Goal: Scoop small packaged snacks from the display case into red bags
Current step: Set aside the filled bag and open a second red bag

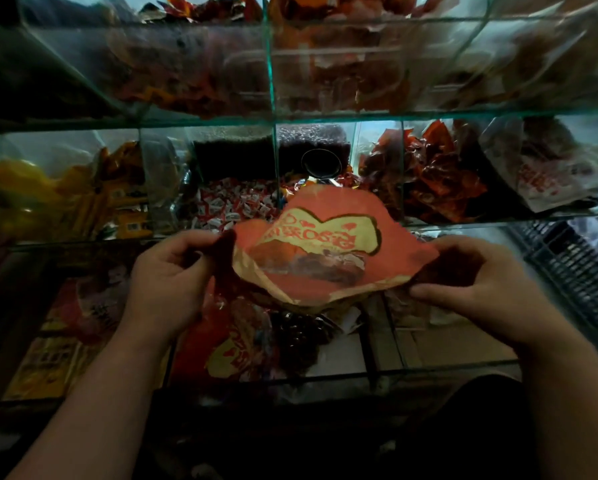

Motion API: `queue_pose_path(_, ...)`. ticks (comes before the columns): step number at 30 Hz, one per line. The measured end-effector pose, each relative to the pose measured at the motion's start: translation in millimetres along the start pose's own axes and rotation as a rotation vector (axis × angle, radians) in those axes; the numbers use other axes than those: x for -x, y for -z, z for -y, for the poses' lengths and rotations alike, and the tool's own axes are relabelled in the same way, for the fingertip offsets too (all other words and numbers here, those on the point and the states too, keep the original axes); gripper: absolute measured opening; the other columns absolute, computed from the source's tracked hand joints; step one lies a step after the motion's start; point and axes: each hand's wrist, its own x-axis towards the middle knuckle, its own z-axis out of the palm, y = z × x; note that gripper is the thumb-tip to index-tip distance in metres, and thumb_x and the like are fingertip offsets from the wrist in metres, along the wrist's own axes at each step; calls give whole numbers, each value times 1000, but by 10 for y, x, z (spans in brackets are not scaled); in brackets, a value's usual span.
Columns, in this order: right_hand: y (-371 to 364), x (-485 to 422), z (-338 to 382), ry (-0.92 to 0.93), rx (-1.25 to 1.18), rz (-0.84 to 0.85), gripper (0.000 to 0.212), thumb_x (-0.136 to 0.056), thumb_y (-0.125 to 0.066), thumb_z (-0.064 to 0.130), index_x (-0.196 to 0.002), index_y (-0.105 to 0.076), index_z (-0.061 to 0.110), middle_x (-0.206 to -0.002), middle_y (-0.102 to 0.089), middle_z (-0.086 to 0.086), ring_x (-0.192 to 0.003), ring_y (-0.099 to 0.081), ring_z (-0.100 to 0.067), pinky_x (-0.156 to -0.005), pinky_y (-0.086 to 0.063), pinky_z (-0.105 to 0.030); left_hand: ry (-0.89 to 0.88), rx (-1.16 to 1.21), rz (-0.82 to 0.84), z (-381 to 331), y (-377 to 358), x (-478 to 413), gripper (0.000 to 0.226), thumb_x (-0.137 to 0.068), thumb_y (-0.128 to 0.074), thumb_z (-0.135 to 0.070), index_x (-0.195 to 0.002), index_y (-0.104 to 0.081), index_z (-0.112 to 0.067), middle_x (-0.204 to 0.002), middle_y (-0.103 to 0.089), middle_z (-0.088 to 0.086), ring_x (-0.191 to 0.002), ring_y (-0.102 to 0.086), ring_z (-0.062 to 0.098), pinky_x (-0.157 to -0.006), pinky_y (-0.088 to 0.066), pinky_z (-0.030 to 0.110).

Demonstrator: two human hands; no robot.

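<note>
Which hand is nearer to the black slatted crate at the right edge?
The right. The right hand grips the red bag just left of the black slatted crate; the left hand grips the bag's opposite side.

We count two hands, left hand (pixel 173 271) and right hand (pixel 477 289); two bags, upper red bag (pixel 311 244) and lower red bag (pixel 233 348); three tiers in one display case (pixel 273 116); one dark round container (pixel 322 163); one black grille (pixel 574 271).
</note>
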Motion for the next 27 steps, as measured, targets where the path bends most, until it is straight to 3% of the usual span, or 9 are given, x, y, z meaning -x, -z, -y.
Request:
queue_pose_path(5, -327, -126, 20, 37, -130, -32, 43, -67, -84, 30, -108, -71, 32, -113, -75, 0, -107, -71, -18, -86, -58, -28, 24, 285, 14, -207, -153, -166, 7, -86, -72, -31, -80, -72, -33, -82, -74, -6, -74, -69, 10, -64, -56, 24)
queue_pose_path(7, -482, -211, 56, 38, -255, -66, 26, -76, -75, 27, -102, -74, 31, -106, -77, 3, -99, -74, -13, -78, -60, -23, -31, 204, -15, -262, -231, -267, 19, -93, -70, -26, -78, -71, -37, -76, -72, -9, -68, -66, 5, -58, -53, 20)
queue_pose_path(9, -517, -310, 115, 39, -323, -281, 10, -86, -69, 24, -95, -74, 26, -94, -79, 9, -84, -75, -6, -68, -59, -17, -70, 168, -112, -273, -212, -415, 21, -96, -68, -25, -78, -67, -35, -74, -70, -9, -67, -64, 6, -61, -52, 22)
queue_pose_path(13, -473, -502, 89, 34, -267, -495, 15, -97, -62, 15, -87, -71, 22, -75, -76, 14, -65, -69, 1, -56, -54, -15, -50, 114, -259, -183, -194, -672, 21, -99, -65, -20, -80, -58, -25, -71, -67, -10, -64, -60, 7, -63, -50, 26)
queue_pose_path(17, -566, -661, -69, 3, -151, -634, 16, -98, -62, 24, -85, -71, 25, -72, -73, 23, -63, -64, 10, -58, -48, -10, 106, 144, -68, 55, -326, -522, 7, -97, -65, -39, -100, -67, -45, -94, -76, -19, -83, -72, 1, -69, -55, 21)
queue_pose_path(19, -572, -715, -149, -34, -89, -693, 17, -97, -62, 29, -82, -71, 25, -72, -73, 22, -62, -64, 8, -59, -48, -11, 229, -35, 98, 279, -323, -336, 17, -90, -71, -49, -103, -63, -55, -99, -73, -29, -93, -70, -4, -75, -52, 20)
queue_pose_path(22, -571, -665, -239, -82, 12, -671, 24, -89, -68, 45, -80, -63, 23, -65, -69, 20, -52, -58, 8, -51, -44, -11, 268, -262, 61, 545, -365, -54, 9, -91, -73, -35, -88, -67, -40, -78, -71, -32, -81, -67, -10, -61, -45, 10)
queue_pose_path(25, -610, -473, -349, -224, 204, -483, 45, -70, -74, 67, -93, -58, 31, -79, -70, 19, -67, -64, 8, -58, -49, -17, 276, -108, -90, 593, -399, 5, 11, -92, -74, -27, -83, -73, -34, -85, -77, -16, -74, -72, -1, -62, -51, 18)
queue_pose_path(27, -630, -377, -429, -264, 302, -443, 47, -69, -77, 63, -88, -62, 24, -79, -71, 12, -69, -67, 1, -59, -50, -20, 308, -60, -72, 571, -373, -19, 10, -90, -76, -31, -87, -75, -40, -87, -78, -12, -78, -75, 7, -62, -54, 23)
